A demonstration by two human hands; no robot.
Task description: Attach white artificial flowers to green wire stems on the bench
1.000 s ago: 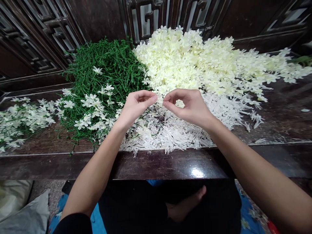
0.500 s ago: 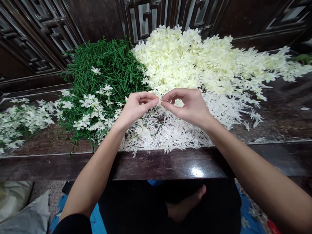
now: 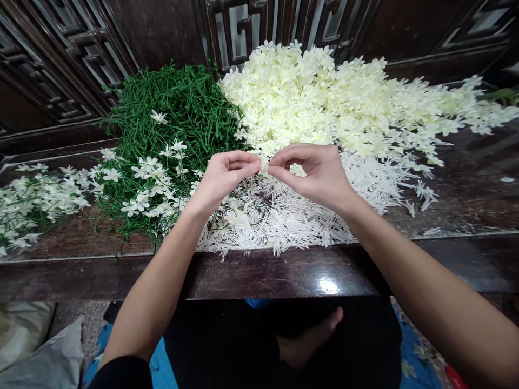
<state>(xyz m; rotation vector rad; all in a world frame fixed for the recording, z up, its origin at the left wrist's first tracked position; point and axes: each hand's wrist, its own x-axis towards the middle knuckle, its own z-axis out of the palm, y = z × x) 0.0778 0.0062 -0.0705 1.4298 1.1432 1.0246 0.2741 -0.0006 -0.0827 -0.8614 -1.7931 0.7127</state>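
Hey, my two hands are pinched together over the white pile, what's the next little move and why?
Probably press the two fingertip pinches together. The left hand and right hand meet above the white stamen pieces, with something small and pale between them, too small to identify. Green stems and cream petals lie behind.

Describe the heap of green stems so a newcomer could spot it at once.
Start at the dark polished wooden table in front of the carved panels. The tangled heap of thin green plastic stems sits at its back left, beside the big cream flower pile. It is the only solid green mass, with few blossoms.
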